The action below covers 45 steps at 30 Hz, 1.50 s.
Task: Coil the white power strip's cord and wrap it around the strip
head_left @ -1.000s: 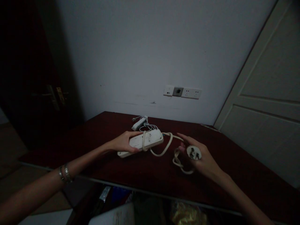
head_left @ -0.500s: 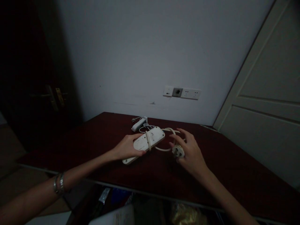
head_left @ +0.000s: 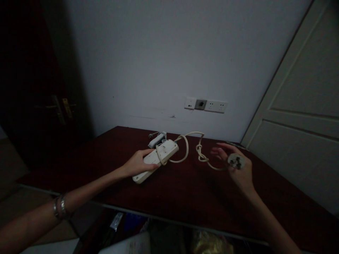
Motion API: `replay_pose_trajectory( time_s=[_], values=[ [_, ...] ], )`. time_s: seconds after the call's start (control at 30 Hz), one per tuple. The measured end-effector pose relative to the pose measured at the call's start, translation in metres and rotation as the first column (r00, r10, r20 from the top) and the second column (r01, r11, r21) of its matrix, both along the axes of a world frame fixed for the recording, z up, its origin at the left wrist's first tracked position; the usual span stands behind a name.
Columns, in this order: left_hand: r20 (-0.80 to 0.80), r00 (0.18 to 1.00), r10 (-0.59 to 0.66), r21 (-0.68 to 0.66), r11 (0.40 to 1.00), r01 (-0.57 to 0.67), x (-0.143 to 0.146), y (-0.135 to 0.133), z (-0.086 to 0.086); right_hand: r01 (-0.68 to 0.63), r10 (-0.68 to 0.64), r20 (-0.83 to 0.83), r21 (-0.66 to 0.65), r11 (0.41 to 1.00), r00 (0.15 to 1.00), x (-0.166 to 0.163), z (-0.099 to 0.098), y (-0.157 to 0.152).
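Observation:
My left hand (head_left: 139,163) grips a white power strip (head_left: 167,149), thumb on one side and fingers on the other, tilted above the table. One loop of its cream cord (head_left: 186,150) wraps around the strip's body. Off to the right, my right hand (head_left: 242,173) holds the cord's plug (head_left: 236,161), its pins facing me. Between the hands the cord hangs in a loose curve with a knot (head_left: 201,153) in it. Behind the strip, a smaller white power strip (head_left: 156,140) with its thin cord bundled lies on the table.
The dark red table (head_left: 180,197) meets a pale wall with a row of wall sockets (head_left: 215,106). A white panelled door (head_left: 299,116) borders the right side. Below the front edge an open space holds a white object (head_left: 129,245) and a gold-coloured bag (head_left: 212,243).
My right hand has moved right with the plug, drawing the cord out and bringing its knot into view. My left hand and the power strip have shifted slightly left.

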<state>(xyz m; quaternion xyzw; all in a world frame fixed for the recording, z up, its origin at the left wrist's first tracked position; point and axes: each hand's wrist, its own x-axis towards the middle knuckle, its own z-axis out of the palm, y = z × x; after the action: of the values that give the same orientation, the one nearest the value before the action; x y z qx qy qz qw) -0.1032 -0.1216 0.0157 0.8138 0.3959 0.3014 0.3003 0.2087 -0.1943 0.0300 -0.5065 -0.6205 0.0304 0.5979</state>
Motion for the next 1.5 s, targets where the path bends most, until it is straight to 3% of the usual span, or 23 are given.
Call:
replay_pose_trajectory(
  time_s=[0.17,0.37,0.43,0.53,0.7,0.83,1.13,1.3,1.5],
  values=[
    [-0.037,0.999,0.039,0.063,0.997,-0.036,-0.003,0.001,-0.001,-0.103,0.134,0.084,-0.302,0.948,0.987,0.001,-0.004,0.001],
    [-0.072,0.997,0.028,0.052,0.998,-0.025,0.001,-0.006,-0.011,-0.371,0.424,-0.029,-0.540,0.755,0.905,-0.017,-0.005,-0.008],
    [-0.053,0.999,0.002,0.015,1.000,-0.001,0.001,-0.007,-0.014,-0.384,0.456,-0.013,-0.560,0.734,0.890,-0.021,-0.003,-0.012],
    [-0.026,0.998,-0.050,-0.054,0.997,0.048,0.002,-0.010,-0.015,-0.307,0.417,0.099,-0.530,0.790,0.903,-0.024,-0.005,-0.012],
    [0.005,0.996,-0.092,-0.111,0.990,0.092,0.007,-0.019,-0.012,-0.104,0.247,0.336,-0.391,0.914,0.909,-0.022,-0.016,-0.007],
    [-0.025,0.999,-0.020,-0.011,1.000,0.020,0.013,-0.030,-0.013,-0.058,0.206,0.387,-0.362,0.930,0.899,-0.022,-0.023,-0.003],
    [-0.308,0.945,0.111,0.273,0.962,-0.024,0.021,-0.046,-0.012,-0.106,0.215,0.248,-0.389,0.915,0.944,-0.035,-0.023,0.002],
    [-0.398,0.911,0.108,0.303,0.953,0.019,0.023,-0.046,-0.016,-0.233,0.302,0.131,-0.381,0.895,0.944,-0.041,-0.021,0.000],
    [-0.409,0.910,0.063,0.257,0.965,0.049,0.026,-0.050,-0.014,-0.162,0.153,-0.066,-0.164,0.973,0.986,-0.046,-0.034,0.003]
  ],
)
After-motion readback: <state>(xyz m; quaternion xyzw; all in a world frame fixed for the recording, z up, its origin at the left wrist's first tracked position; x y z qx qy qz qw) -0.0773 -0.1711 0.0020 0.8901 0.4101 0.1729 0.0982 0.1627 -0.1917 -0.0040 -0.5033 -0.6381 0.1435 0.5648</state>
